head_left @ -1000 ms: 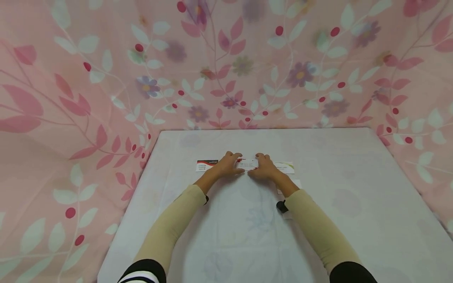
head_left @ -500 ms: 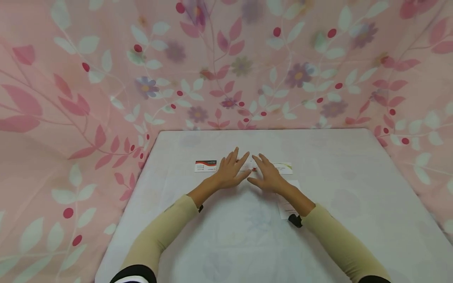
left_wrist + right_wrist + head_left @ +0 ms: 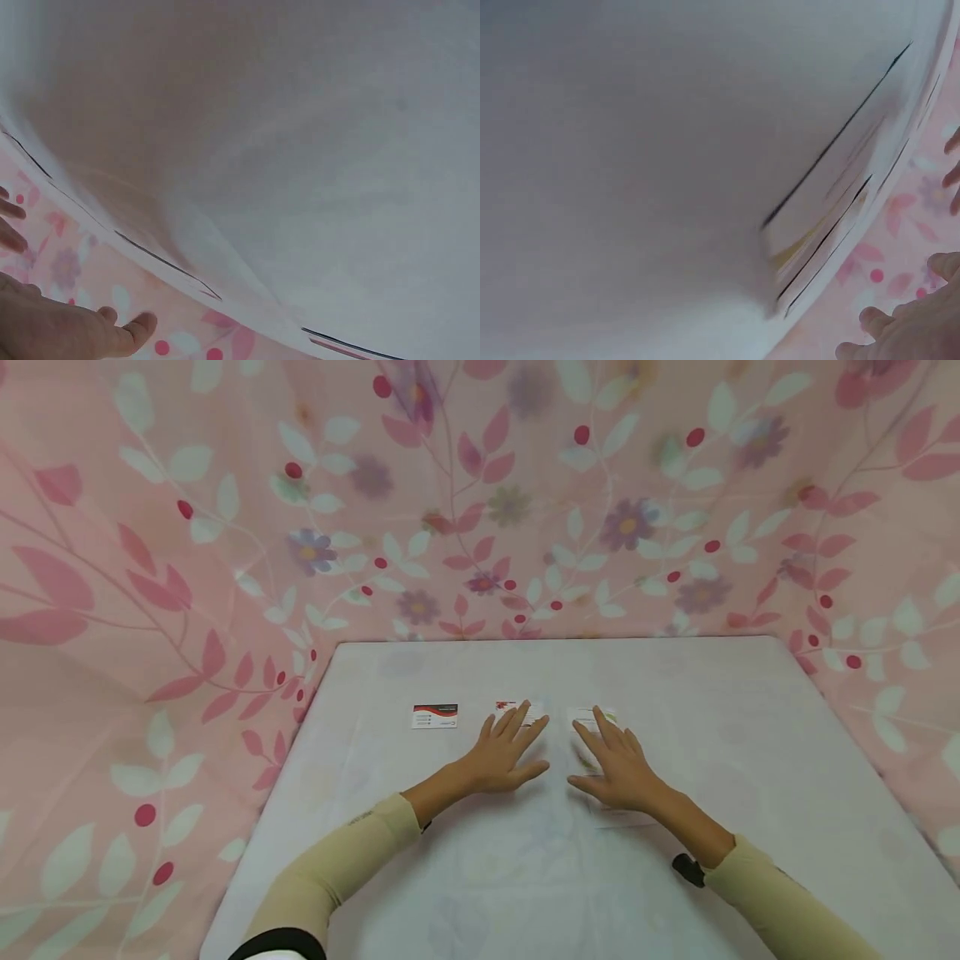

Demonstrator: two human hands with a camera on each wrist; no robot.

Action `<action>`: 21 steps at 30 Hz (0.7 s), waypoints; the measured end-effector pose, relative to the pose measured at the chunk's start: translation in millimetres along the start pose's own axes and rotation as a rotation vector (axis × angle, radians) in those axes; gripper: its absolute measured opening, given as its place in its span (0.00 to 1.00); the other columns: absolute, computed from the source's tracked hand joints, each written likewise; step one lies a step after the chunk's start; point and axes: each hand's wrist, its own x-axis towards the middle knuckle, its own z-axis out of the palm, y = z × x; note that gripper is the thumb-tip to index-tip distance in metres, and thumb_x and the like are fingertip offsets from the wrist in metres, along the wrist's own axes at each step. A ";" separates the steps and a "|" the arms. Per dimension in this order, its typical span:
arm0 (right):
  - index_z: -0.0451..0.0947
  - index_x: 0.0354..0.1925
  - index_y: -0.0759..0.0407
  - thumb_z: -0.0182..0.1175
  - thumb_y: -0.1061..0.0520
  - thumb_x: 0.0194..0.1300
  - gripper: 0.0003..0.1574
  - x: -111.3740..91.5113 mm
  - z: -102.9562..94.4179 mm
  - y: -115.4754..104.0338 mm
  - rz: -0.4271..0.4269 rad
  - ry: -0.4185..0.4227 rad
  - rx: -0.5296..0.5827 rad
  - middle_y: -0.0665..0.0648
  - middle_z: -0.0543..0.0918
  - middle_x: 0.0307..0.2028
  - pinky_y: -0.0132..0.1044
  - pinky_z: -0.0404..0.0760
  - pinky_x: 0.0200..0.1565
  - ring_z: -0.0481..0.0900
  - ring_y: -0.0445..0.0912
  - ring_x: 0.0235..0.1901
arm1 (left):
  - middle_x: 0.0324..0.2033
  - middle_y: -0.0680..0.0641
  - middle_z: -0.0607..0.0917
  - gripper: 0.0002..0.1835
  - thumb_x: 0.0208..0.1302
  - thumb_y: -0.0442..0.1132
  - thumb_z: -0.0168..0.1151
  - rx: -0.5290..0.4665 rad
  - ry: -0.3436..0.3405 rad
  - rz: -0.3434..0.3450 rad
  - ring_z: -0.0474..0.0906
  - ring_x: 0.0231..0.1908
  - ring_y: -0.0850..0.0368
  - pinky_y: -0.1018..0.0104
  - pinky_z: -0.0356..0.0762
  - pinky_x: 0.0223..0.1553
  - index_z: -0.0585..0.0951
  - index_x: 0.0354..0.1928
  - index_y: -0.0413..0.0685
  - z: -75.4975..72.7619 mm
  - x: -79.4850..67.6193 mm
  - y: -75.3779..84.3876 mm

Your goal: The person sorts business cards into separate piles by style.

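Three small cards lie in a row on the white table. The black-and-red card lies alone on the left. My left hand is flat with straight, spread fingers, and its fingertips reach the near edge of the middle card with red print. My right hand is also flat and spread, its fingers lying over the green-edged card. A white paper slip shows under my right wrist. Neither hand holds anything. The wrist views show only blurred tabletop, thin card edges and parts of my left hand and right hand.
A pink floral cloth hangs behind and around the table on all sides. The table's far edge lies beyond the cards. A black strap sits on my right wrist.
Both hands let go of the middle card, straightened their fingers, drew back toward me and moved apart. The right hand shifted right onto the green-edged card.
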 end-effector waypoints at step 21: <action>0.55 0.75 0.60 0.67 0.53 0.62 0.50 -28.9 -15.9 55.7 0.125 -0.014 0.049 0.74 0.50 0.74 0.75 0.58 0.60 0.56 0.75 0.68 | 0.77 0.46 0.53 0.42 0.67 0.72 0.43 -0.015 -0.031 0.067 0.54 0.75 0.45 0.42 0.59 0.67 0.54 0.77 0.61 16.8 28.0 36.1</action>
